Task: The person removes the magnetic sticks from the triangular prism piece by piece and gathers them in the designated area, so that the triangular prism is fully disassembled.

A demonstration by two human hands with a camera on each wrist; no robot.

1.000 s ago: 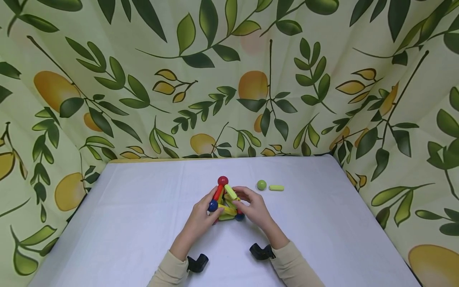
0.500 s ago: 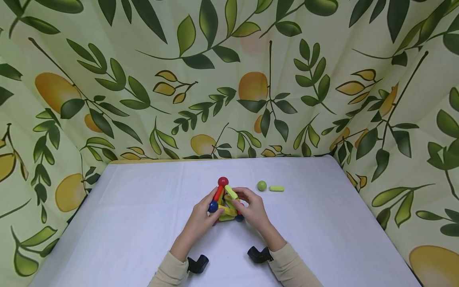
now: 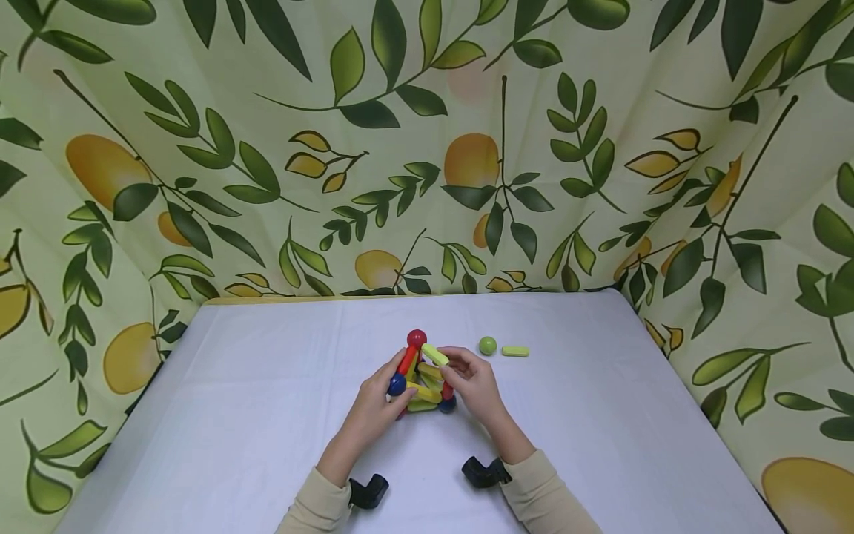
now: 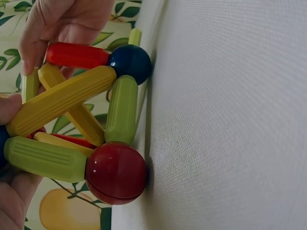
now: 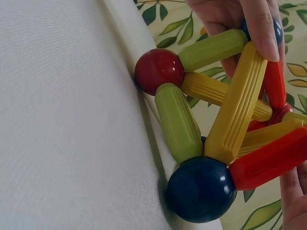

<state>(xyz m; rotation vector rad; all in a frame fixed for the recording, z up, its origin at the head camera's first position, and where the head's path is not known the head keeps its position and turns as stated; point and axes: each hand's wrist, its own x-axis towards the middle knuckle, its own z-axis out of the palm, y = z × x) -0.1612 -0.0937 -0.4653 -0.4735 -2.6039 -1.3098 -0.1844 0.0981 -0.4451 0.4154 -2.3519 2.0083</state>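
Observation:
A magnetic ball-and-rod frame of yellow rods (image 5: 235,103), light green rods (image 4: 45,159), red rods (image 4: 79,56), blue balls (image 5: 201,190) and red balls (image 4: 116,172) stands on the table. My left hand (image 3: 375,400) grips its left side by a blue ball (image 3: 396,383), thumb at a yellow rod (image 3: 424,393). With thumb and fingers, my right hand (image 3: 472,378) pinches the lower end of a light green rod (image 3: 435,354). That rod's upper end is at the top red ball (image 3: 416,339). Fingers hide part of the frame's far side.
A loose green ball (image 3: 488,345) and a light green rod (image 3: 515,351) lie behind and right of the right hand. White cloth covers the table (image 3: 253,400). A leaf-patterned curtain (image 3: 414,208) hangs around the back and sides.
The lower end of the pinched green rod has swung up and to the right with my right hand, baring a red rod below. My left hand holds the frame in place.

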